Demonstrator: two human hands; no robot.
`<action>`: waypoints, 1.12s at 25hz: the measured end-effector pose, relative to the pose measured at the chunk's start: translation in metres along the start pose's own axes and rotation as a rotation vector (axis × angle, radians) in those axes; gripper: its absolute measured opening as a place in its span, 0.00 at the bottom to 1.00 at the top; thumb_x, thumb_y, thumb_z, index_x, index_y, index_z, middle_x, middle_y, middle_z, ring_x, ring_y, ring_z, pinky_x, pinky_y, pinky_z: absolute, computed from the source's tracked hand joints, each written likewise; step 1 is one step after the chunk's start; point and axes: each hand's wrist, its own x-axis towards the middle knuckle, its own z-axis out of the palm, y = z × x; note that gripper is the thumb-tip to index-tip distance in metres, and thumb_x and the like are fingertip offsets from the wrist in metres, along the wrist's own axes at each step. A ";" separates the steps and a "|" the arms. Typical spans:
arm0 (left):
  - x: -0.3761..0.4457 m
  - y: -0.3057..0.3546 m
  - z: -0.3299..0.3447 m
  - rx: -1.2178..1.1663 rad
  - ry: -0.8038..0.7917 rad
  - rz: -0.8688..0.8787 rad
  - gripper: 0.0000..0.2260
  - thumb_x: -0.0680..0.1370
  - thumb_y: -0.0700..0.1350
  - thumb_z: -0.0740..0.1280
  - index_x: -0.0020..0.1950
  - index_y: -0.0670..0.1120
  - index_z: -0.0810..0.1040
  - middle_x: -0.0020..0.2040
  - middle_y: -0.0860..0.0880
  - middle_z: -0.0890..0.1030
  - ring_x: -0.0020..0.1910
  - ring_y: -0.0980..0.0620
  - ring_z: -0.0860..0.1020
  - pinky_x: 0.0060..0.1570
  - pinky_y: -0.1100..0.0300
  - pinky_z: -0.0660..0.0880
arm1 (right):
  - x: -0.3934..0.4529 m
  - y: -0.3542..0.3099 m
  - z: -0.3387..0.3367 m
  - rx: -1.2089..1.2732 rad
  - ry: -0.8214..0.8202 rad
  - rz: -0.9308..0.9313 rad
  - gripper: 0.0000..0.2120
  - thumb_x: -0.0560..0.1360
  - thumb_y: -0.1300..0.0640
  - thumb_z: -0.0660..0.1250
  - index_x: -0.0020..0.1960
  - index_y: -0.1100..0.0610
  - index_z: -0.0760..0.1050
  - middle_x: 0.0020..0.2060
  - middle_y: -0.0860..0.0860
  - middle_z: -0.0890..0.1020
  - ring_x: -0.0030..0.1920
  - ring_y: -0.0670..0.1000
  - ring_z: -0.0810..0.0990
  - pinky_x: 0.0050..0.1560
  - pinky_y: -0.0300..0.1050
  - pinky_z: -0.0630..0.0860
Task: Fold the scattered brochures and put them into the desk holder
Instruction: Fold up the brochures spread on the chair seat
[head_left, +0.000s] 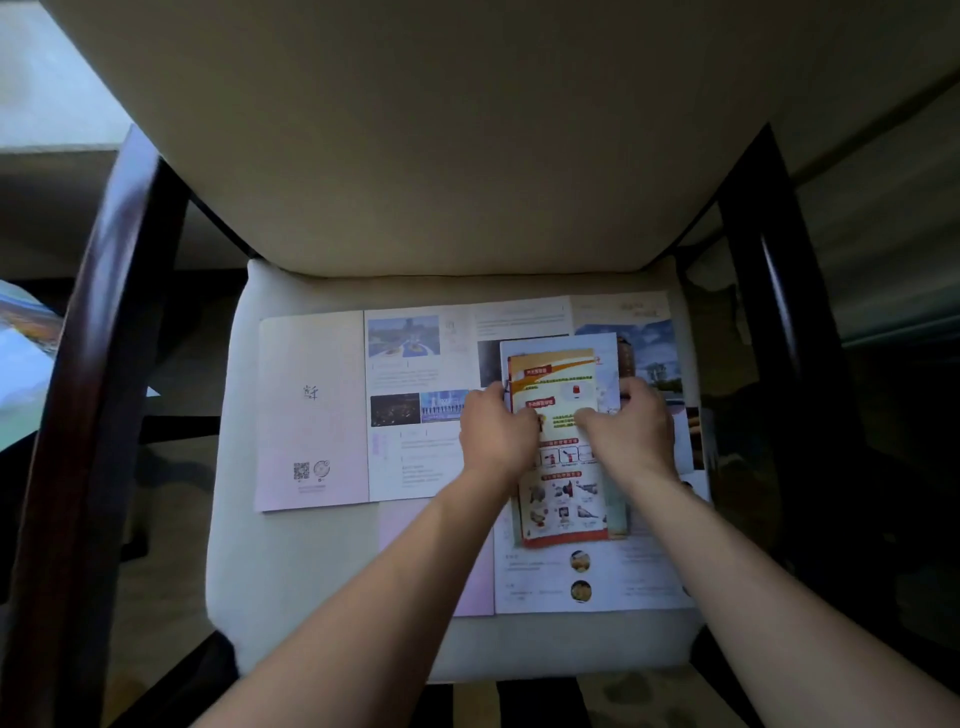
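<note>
An orange and red folded brochure (563, 499) lies on top of a pale blue brochure (602, 348) at the right of the chair seat (311, 561). My left hand (496, 431) grips the stack's left edge with curled fingers. My right hand (626, 428) grips its right edge, thumb on the orange page. Under them a wide unfolded brochure (415, 405) with photos and a pale panel with a QR code spreads across the seat. Another open brochure (597, 582) with round food pictures lies nearer me. No desk holder is in view.
The seat belongs to a cream-cushioned chair with a tall backrest (441, 130) and dark wooden arms (104, 312) on both sides. More printed paper (26, 353) shows at the far left, beyond the left arm.
</note>
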 end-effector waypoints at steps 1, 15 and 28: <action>-0.007 0.007 -0.005 -0.046 0.009 0.037 0.09 0.79 0.38 0.64 0.58 0.44 0.78 0.59 0.43 0.81 0.58 0.42 0.81 0.59 0.44 0.79 | -0.006 -0.006 -0.005 0.069 -0.002 -0.013 0.12 0.72 0.59 0.74 0.50 0.47 0.75 0.53 0.51 0.81 0.52 0.53 0.82 0.50 0.52 0.82; -0.021 -0.055 -0.083 0.062 0.293 0.277 0.26 0.76 0.41 0.70 0.73 0.48 0.69 0.70 0.50 0.74 0.70 0.52 0.70 0.74 0.52 0.64 | -0.037 -0.033 0.000 0.387 -0.108 -0.165 0.12 0.76 0.63 0.69 0.47 0.45 0.76 0.40 0.36 0.81 0.39 0.32 0.80 0.31 0.24 0.73; 0.026 -0.098 -0.159 0.452 0.641 -0.103 0.46 0.67 0.52 0.77 0.79 0.44 0.57 0.74 0.39 0.66 0.73 0.38 0.63 0.70 0.40 0.62 | -0.065 0.037 0.017 -0.003 -0.258 0.182 0.15 0.76 0.63 0.67 0.41 0.43 0.76 0.42 0.44 0.83 0.38 0.43 0.80 0.33 0.38 0.73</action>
